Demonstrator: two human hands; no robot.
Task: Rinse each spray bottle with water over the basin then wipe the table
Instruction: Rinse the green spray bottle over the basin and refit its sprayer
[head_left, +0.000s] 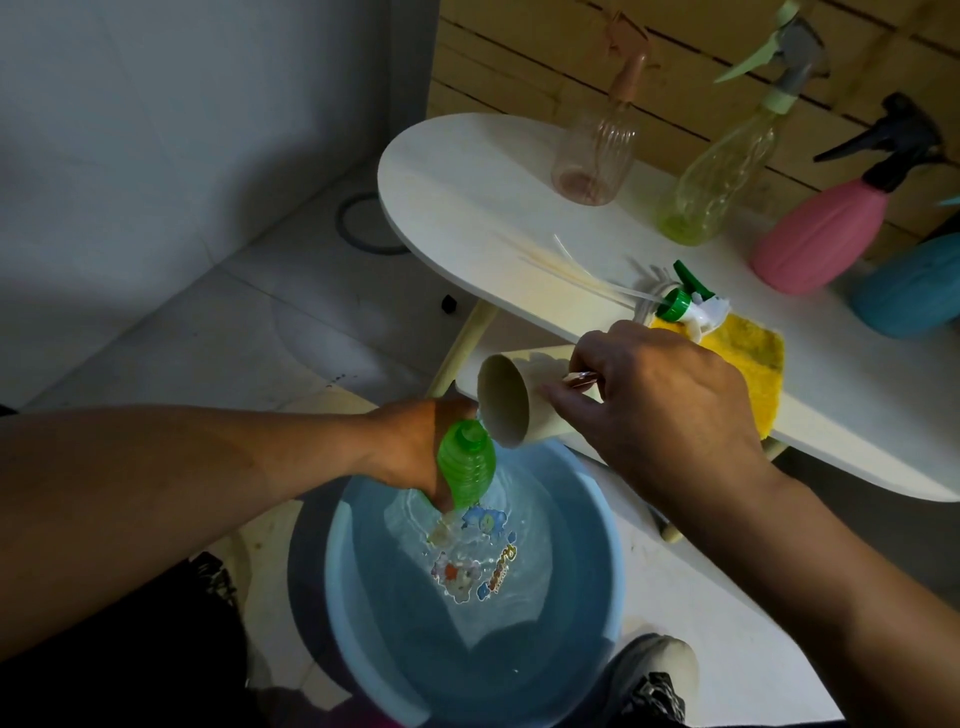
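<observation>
My left hand (415, 447) grips a green ribbed spray bottle (467, 467) with no spray head, held over the blue basin (363, 597), which holds water. My right hand (660, 400) holds a cream cup (511, 400) by its handle, tipped with its mouth toward the bottle's neck. The bottle's green and white spray head (685, 299) lies on the white table (467, 171), its tube stretched to the left. A yellow cloth (748, 358) lies beside it near the table's front edge.
Along the table's back stand a clear pink bottle (597, 150), a clear green bottle (722, 166), a solid pink bottle (821, 234) and a blue bottle (914, 286). My shoe (654, 675) is beside the basin on the tiled floor.
</observation>
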